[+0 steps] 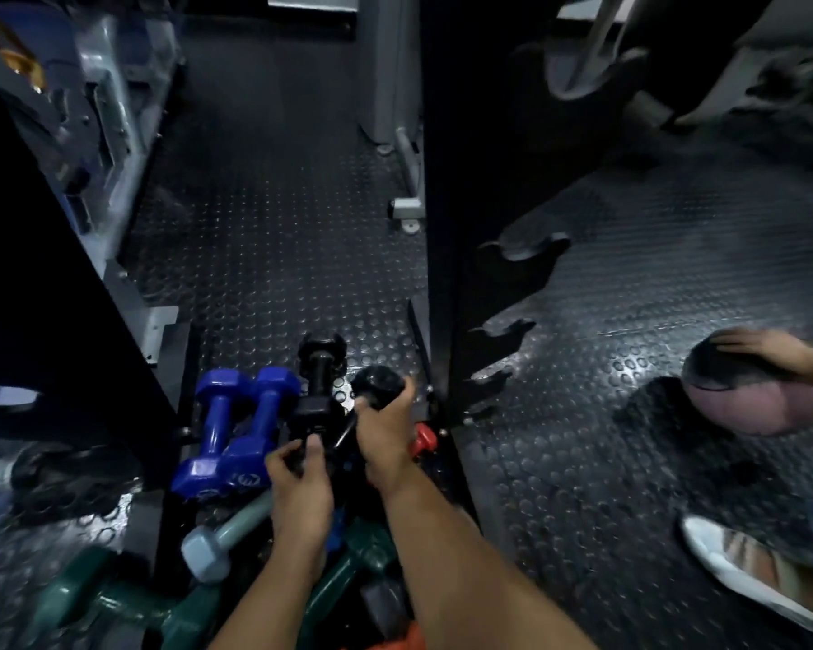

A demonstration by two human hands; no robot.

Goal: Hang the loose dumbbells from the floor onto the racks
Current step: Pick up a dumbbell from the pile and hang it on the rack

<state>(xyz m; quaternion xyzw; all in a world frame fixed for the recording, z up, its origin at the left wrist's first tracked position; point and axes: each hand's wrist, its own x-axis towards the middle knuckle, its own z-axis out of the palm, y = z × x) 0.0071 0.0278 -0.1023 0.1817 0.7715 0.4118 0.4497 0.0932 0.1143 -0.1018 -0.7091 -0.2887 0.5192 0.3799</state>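
Left hand (296, 466): low on the heap, fingers curled round the near end of a black hex-ended dumbbell (318, 391), thumb on top.
Right hand (386, 429): just beside the left, fingers wrapped round the handle of a second black round-headed dumbbell (379, 382), its far head poking out past the fingertips.
Black dumbbells: side by side, both pointing away from the person, lying in the pile at the foot of the black upright rack post (442, 255).
Blue pair (235, 424): two glossy blue hex dumbbells touching each other, just left of the black ones, on the studded black rubber floor (273, 236).
Pale one: a light grey-blue hex dumbbell (221, 541) lies angled under the left forearm.
Green ones: dark green hex dumbbells (113, 602) sit nearest the bottom edge of the floor patch.
Red one: a small red dumbbell head (424, 438) peeks out right of the right wrist.
Rack hooks: black pegs (512, 333) jut from the post to the right, well above the pile.
Far right: another person's hand (766, 354) rests on a pink and grey ball (752, 405); a white shoe (742, 570) stands near it.
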